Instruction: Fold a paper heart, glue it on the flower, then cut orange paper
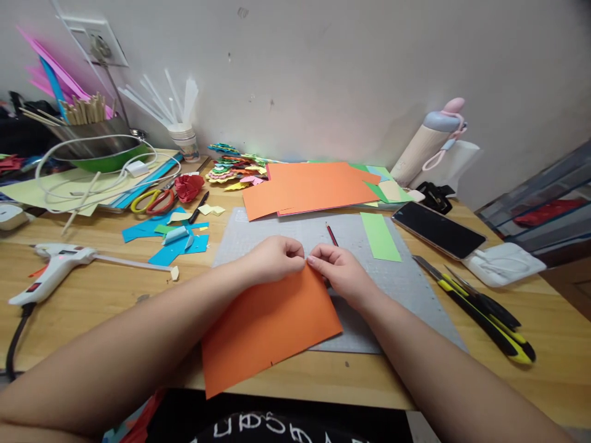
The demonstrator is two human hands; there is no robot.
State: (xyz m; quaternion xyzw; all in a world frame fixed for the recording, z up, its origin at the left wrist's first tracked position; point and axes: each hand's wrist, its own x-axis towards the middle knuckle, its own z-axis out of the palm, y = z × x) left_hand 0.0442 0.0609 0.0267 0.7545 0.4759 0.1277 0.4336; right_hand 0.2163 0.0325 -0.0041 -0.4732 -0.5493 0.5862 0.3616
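Note:
An orange sheet of paper (pixel 272 326) lies tilted over the grey cutting mat (pixel 397 295) and the table's front part, with a small dark mark on its near edge. My left hand (pixel 277 261) is closed in a pinch at the sheet's far edge. Right beside it, my right hand (pixel 339 267) pinches the same edge near the far right corner, thumbs almost touching. Just beyond the hands a dark red pencil (pixel 331 235) rests on the mat. A light green paper strip (pixel 381 237) lies to its right.
Behind the mat are stacked orange sheets (pixel 318 187). On the right are a utility knife (pixel 480 314), scissors (pixel 489 301) and a phone (pixel 438 229). On the left are a glue gun (pixel 60 267), blue paper scraps (pixel 170 240), scissors (pixel 152 201) and a cup of glue sticks (pixel 184 144).

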